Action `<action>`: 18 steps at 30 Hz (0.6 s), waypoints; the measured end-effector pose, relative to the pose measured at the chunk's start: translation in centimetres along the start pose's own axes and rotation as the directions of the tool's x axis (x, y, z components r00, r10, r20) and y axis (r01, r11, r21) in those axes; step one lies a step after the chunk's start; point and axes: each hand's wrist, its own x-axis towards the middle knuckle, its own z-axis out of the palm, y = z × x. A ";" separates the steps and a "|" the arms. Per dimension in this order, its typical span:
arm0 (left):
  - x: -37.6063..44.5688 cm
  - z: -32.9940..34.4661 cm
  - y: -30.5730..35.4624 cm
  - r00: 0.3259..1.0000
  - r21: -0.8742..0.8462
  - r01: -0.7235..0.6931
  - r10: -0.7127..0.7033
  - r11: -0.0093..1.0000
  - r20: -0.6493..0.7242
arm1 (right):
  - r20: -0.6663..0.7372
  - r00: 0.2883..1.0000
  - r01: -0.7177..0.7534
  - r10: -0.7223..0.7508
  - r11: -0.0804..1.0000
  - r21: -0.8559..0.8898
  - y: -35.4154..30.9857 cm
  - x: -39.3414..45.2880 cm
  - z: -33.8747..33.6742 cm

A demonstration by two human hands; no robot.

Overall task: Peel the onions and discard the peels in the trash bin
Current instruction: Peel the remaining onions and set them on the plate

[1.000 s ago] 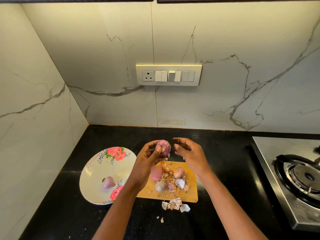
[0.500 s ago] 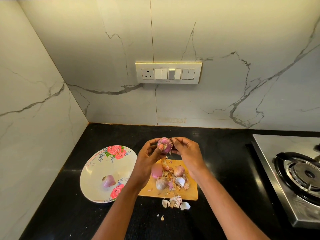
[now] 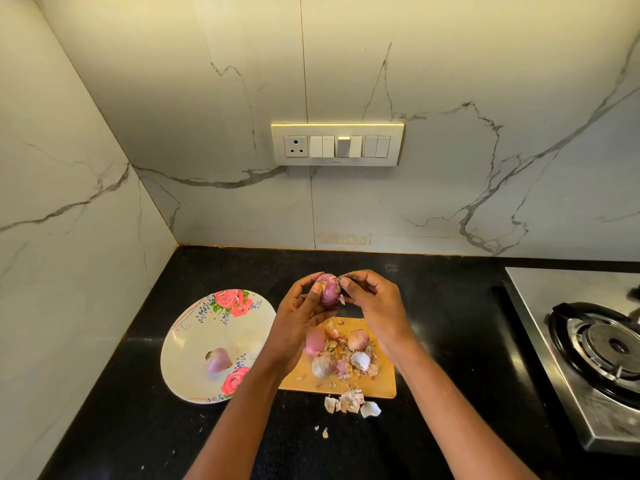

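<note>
A black stone counter [image 3: 433, 292] carries a white oval plate with red roses [image 3: 194, 348] and a wooden cutting board [image 3: 381, 386] strewn with papery onion peels [image 3: 346, 401]. Above the board, the left hand [image 3: 298, 320] grips a small purple onion [image 3: 328, 289]; the right hand [image 3: 374, 303] pinches its skin.

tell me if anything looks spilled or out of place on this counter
Yes: a clump of onion peels has fallen off the near edge of the cutting board onto the black counter, with smaller flecks nearer the camera. More peel litters the board. No trash bin is in view.
</note>
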 end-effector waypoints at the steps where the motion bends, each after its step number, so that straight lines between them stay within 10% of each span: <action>1: -0.1 0.0 0.0 1.000 0.001 0.001 -0.001 1.000 -0.007 | -0.008 1.000 0.027 -0.027 0.997 -0.069 0.2 0.1 0.1; 9: 0.0 -0.5 0.2 0.999 0.045 0.031 -0.031 0.999 0.007 | 0.269 0.961 0.115 -0.062 0.976 -0.184 -0.4 0.3 -1.3; 18: -0.2 -0.9 0.6 0.999 0.052 0.046 -0.047 0.998 0.007 | 0.148 0.983 0.148 -0.106 0.939 -0.311 0.4 0.2 -1.7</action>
